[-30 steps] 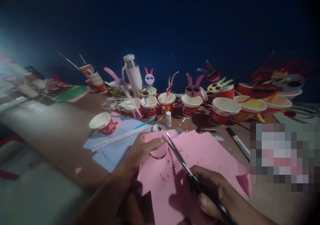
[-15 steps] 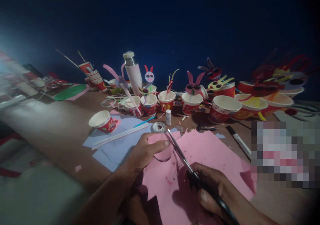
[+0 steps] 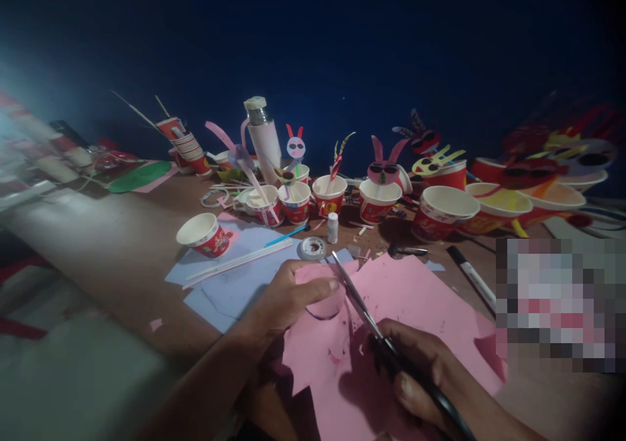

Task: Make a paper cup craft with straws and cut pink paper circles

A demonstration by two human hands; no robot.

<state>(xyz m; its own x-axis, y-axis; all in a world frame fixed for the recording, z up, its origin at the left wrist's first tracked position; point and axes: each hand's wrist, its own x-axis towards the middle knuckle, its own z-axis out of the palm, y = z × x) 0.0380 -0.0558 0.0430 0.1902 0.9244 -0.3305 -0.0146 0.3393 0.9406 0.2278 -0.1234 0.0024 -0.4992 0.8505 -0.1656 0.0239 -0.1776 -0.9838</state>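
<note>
My left hand (image 3: 288,297) pinches a piece of pink paper (image 3: 325,305) with a dark curved line drawn on it, thumb on top. In my right hand (image 3: 425,369) is a pair of scissors (image 3: 364,314) with black handles. Their blades look nearly closed and lie against the right edge of the pink piece, tips pointing up and to the left. Under both hands spreads a larger pink sheet (image 3: 405,291) with ragged edges and small scraps on it. My fingers hide part of the scissor handles.
Behind the hands stand a roll of tape (image 3: 313,249), a small white bottle (image 3: 332,228) and several red paper cups (image 3: 380,201), some with paper animal faces. Blue paper (image 3: 220,297) bears white straws (image 3: 239,265) and another cup (image 3: 203,235). A marker (image 3: 472,278) lies right; a flask (image 3: 264,141) stands behind.
The whole view has shifted slightly, so things sit a little farther right. Both hands keep nearly the same hold on the pink paper and scissors.
</note>
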